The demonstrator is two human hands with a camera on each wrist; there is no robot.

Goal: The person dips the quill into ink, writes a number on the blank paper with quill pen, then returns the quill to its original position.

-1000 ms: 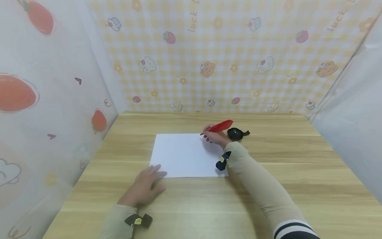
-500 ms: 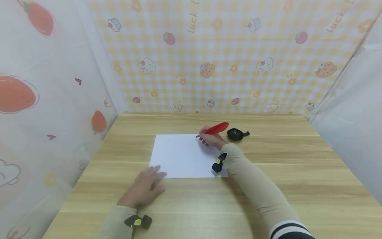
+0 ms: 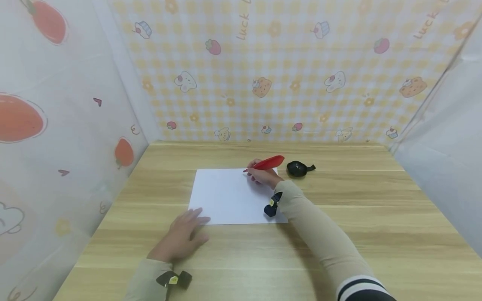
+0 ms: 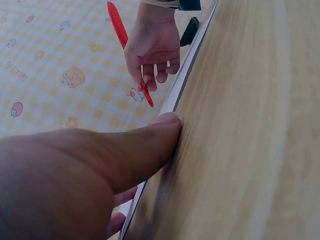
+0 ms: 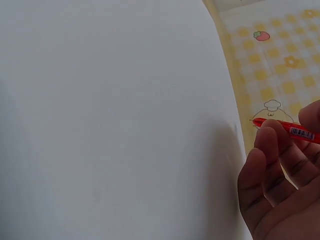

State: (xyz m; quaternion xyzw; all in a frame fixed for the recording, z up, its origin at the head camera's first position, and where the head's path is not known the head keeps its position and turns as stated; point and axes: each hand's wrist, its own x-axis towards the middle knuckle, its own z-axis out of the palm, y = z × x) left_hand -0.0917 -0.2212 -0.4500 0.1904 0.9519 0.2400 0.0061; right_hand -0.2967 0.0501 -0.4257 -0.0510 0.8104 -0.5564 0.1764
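Observation:
A white sheet of paper (image 3: 222,192) lies on the wooden table, with no marks that I can make out. Over its far right part, my right hand (image 3: 263,174) pinches a red feather pen (image 3: 269,163), tip pointing left and feather end up to the right. In the right wrist view the pen (image 5: 285,127) carries a barcode label, and its tip looks raised off the sheet. At the paper's near left corner my left hand (image 3: 182,236) rests flat with fingers spread, fingertips on the sheet. The left thumb (image 4: 145,150) lies beside the paper's near edge.
A small black round object with a short tail (image 3: 297,169) sits right of the paper. Wooden tabletop (image 3: 376,217) extends on both sides. A checked cloth backdrop (image 3: 241,83) stands behind, with white sheeting at left and right.
My right hand has moved left and slightly nearer across the paper's far edge, carrying the feather pen. The left hand has stayed in place.

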